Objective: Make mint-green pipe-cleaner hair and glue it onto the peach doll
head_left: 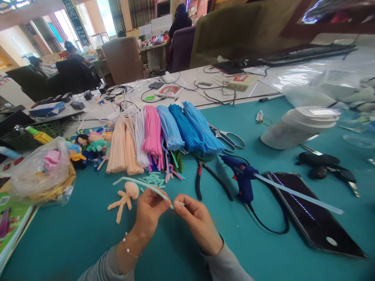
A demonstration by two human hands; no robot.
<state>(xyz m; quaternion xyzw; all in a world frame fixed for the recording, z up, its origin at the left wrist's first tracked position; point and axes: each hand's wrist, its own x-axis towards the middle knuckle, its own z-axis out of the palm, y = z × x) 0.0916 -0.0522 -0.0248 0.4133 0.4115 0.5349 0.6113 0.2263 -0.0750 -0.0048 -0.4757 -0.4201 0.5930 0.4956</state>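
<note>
Well, my left hand (149,210) and right hand (197,222) pinch a green fuzzy stick (159,192); the doll (125,199) at nine o'clock has arms, legs, but no clothes.

The strip (124,178) is pale mint green, thin and long, and its surface looks soft. It is held above the bench (73,238) between the fingertips of the left hand (150,208) and the right hand (197,220). Its long free part goes out to the left in a gentle curve, above the head of the doll figure, and a short part is at the right fingers. The doll figure (125,200) is peach in colour, with a round head and thin limbs, which are spread. It lies on the bench, just beside the left hand, with its head towards this hand.
</note>
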